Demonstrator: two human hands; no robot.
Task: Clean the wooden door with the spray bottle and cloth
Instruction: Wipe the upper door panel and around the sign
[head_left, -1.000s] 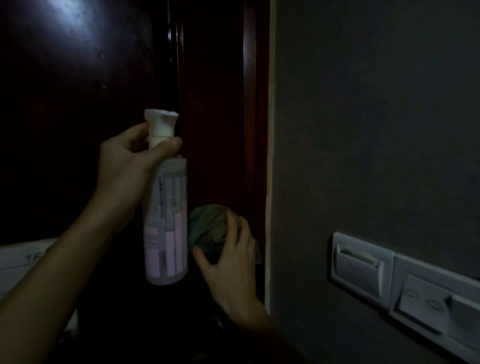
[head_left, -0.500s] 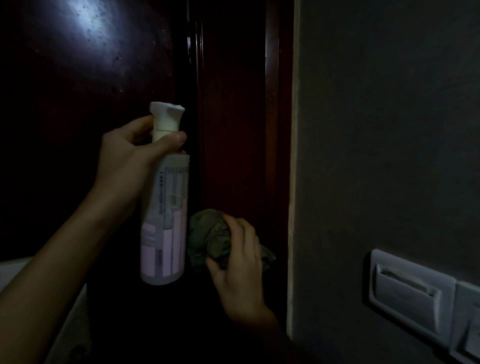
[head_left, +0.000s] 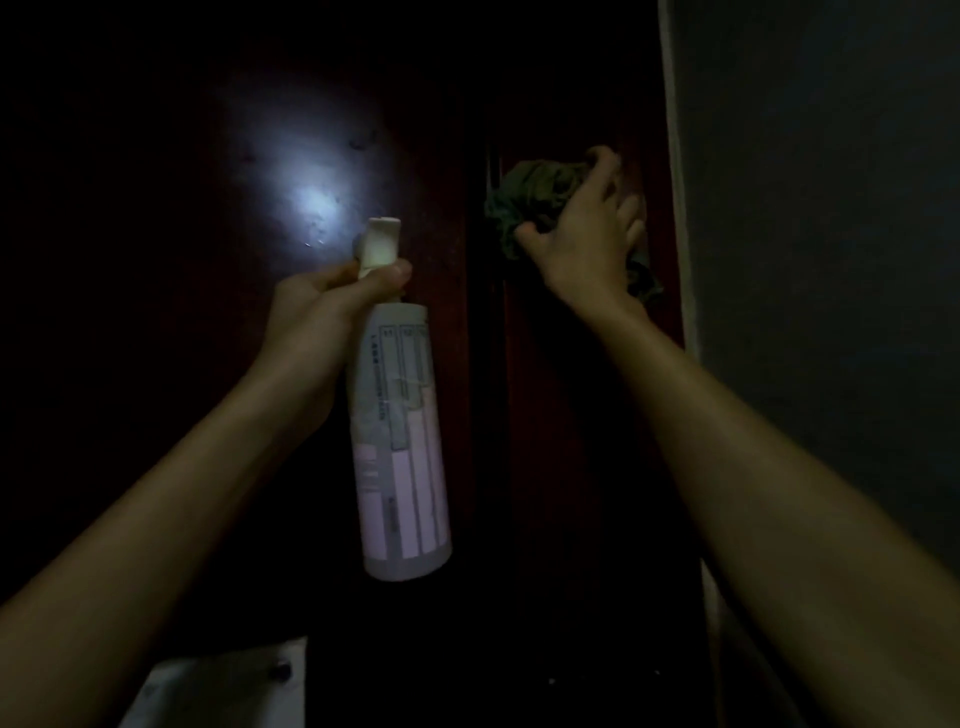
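Note:
The dark reddish wooden door (head_left: 208, 364) fills the left and middle of the dim head view, with a light glare on its upper panel. My left hand (head_left: 317, 317) grips the neck of a tall white spray bottle (head_left: 400, 441), which hangs upright in front of the door. My right hand (head_left: 587, 234) presses a crumpled green cloth (head_left: 535, 192) against the door frame strip (head_left: 571, 415), up high to the right of the bottle. Part of the cloth is hidden under my palm.
A grey wall (head_left: 831, 260) runs down the right side beyond a pale edge strip (head_left: 675, 182). A white sign or plate (head_left: 218, 686) shows at the bottom left on the door.
My right hand has slid the cloth upward along the frame, from beside the bottle's lower half to above its top. The view has shifted, and the wall switches are out of frame.

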